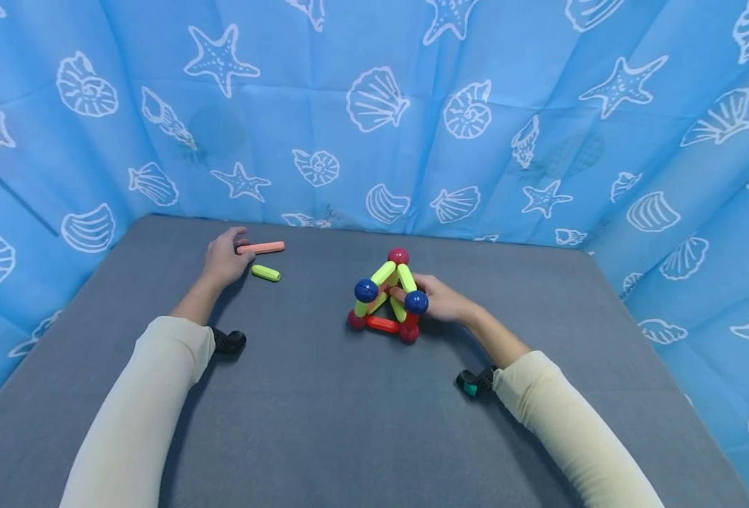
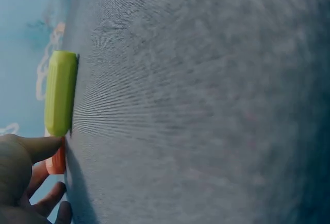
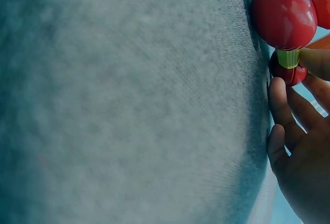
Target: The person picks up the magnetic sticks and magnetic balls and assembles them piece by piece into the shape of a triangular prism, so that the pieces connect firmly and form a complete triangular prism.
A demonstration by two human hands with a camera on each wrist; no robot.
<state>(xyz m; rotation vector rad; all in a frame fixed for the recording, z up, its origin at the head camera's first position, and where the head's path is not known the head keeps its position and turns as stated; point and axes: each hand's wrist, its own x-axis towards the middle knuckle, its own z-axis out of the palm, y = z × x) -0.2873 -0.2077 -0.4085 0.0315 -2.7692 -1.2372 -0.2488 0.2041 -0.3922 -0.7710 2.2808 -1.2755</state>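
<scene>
A small frame of magnetic rods and balls (image 1: 383, 325) stands on the grey table, with blue balls at its nearer upper corners and a red ball on top. My right hand (image 1: 442, 299) holds its right side; in the right wrist view the thumb (image 3: 315, 63) lies by a green rod (image 3: 288, 58) and a red ball (image 3: 284, 15). Part of that grip is hidden behind the frame. At the far left, my left hand (image 1: 224, 259) has its thumb and fingers spread around the near end of an orange rod (image 1: 266, 248). A short yellow-green rod (image 1: 265, 273) lies just nearer.
The grey table (image 1: 323, 409) ends at a blue curtain (image 1: 323, 127) printed with shells and starfish, which hangs along the back and sides. Black wrist devices (image 1: 229, 343) sit under both forearms, close to the tabletop.
</scene>
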